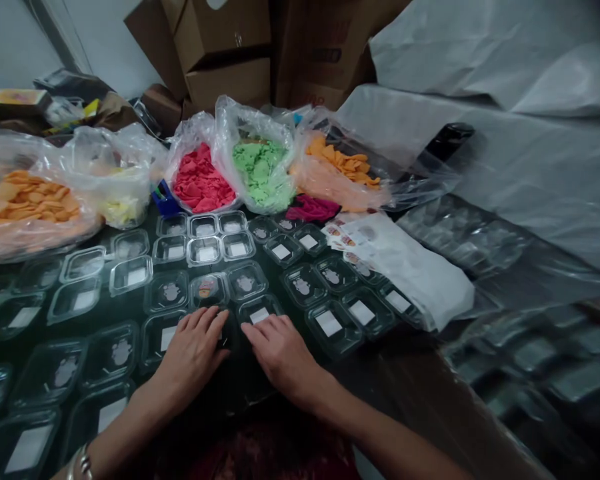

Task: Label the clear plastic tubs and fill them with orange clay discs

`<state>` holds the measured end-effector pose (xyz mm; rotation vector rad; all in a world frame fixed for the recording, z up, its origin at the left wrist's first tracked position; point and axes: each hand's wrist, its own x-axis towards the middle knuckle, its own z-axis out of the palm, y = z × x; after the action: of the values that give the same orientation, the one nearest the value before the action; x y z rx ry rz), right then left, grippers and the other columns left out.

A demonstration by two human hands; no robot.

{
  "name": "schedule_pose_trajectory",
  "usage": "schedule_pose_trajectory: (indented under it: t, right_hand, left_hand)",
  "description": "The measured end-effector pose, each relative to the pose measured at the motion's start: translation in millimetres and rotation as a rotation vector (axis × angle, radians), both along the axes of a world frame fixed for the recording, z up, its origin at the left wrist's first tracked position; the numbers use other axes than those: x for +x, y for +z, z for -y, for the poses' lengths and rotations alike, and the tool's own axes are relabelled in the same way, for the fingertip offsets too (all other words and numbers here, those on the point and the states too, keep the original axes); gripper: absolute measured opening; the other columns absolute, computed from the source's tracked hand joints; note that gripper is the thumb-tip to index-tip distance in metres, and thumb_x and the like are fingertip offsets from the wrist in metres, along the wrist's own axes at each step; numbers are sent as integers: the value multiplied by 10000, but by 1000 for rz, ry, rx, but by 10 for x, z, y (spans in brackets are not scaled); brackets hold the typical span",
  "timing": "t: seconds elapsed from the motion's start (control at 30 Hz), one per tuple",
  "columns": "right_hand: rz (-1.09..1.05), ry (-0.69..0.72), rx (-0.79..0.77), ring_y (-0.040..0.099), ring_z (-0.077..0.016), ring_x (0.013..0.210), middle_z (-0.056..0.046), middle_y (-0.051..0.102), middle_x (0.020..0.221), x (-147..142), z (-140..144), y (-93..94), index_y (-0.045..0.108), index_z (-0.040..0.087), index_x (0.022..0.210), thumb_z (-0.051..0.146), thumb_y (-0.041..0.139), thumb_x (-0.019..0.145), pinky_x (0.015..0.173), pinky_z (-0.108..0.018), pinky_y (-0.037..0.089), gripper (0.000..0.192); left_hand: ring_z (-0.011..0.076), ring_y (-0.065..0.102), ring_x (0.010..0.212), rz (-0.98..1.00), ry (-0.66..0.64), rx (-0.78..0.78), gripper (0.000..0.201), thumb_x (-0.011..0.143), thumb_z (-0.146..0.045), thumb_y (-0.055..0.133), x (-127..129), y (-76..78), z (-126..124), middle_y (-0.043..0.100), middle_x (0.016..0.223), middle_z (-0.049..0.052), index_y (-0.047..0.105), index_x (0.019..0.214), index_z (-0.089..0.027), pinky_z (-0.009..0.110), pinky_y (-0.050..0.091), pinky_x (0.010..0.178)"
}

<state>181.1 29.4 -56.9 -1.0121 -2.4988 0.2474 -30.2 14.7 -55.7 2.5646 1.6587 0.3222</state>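
My left hand (197,347) lies palm down with its fingers stretched over the near part of a clear plastic container (153,340). Part of that area is hidden beneath it. My right hand (285,353) rests its slightly bent fingers at the near edge of another clear container (257,310) that has a white label in it. Neither hand lifts anything. Just beyond them sits a container with a colourful round sticker (206,288), beside a container with a pale printed figure (246,281).
Rows of clear containers (113,353) cover the dark table. Behind stand plastic bags of red (203,177), green (263,170) and orange pieces (343,163). A white sheet with stickers (415,267) overlaps containers at right. Stacked clear trays (540,373) lie farther right; cardboard boxes (225,40) stand at the back.
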Motion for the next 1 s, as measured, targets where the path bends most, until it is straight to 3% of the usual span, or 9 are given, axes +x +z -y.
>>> schedule_pose_trajectory:
  t: [0.17,0.3,0.4,0.47,0.53,0.6,0.67,0.8,1.0]
  right_hand:
    - [-198,54,-182,503,-293,1128,-164,564,1227,117,286,272,498,111,1257,80,614,813,983,-469,400,460]
    - [-449,-35,-671,622,-195,880,-57,666,993,173,485,342,564,159,1184,180,716,797,779,-298,505,417]
    - [-630,-114,-875,621,-193,931,-82,636,1117,51,484,283,487,149,1295,306,733,793,764,-278,518,581]
    - [-725,-79,-831,602,-189,978,-89,610,1166,-69,425,255,460,151,1315,342,688,824,800,-272,505,573]
    - [-701,-35,-668,604,-173,901,-69,646,1041,-174,351,243,551,147,1182,294,613,868,776,-260,482,352]
    - [-543,0,-429,581,-166,768,-49,652,853,-246,290,228,607,144,977,225,541,881,714,-271,447,142]
    - [-336,31,-204,543,-174,711,-41,629,752,-285,245,205,593,152,851,193,498,880,682,-297,404,108]
    - [-22,85,-19,520,-185,736,-33,620,749,-331,159,167,563,168,794,204,533,885,689,-322,345,103]
    - [241,146,-81,552,-206,810,-28,649,843,-445,50,170,584,170,862,334,708,824,738,-347,333,209]
  left_hand:
    - [306,553,1116,27,-54,-9,495,804,-197,591,-6,76,12,610,1218,133,480,1286,-180,472,468,934]
    - [283,543,1134,242,25,52,532,832,-300,590,28,207,202,579,1235,106,421,1332,-235,443,487,940]
    - [272,546,1160,440,141,47,496,860,-353,555,112,175,371,549,1267,94,411,1328,-274,431,496,958]
    - [268,552,1179,582,223,6,478,880,-362,522,176,74,454,541,1300,90,394,1335,-292,439,489,979]
    - [271,548,1202,681,300,-49,479,896,-364,493,210,-48,503,531,1339,90,370,1354,-301,455,480,993]
    - [277,551,1206,703,349,-91,496,898,-372,485,196,-144,537,531,1356,93,357,1371,-297,462,481,991]
    - [277,564,1195,663,351,-111,507,889,-374,496,135,-179,581,548,1348,93,369,1372,-285,448,496,978]
    - [242,570,1193,553,317,-71,470,892,-323,502,-59,-71,719,566,1340,64,405,1351,-299,382,517,963]
    - [213,624,1113,466,232,115,378,861,-279,557,-401,217,770,630,1256,38,551,1239,-295,287,539,923]
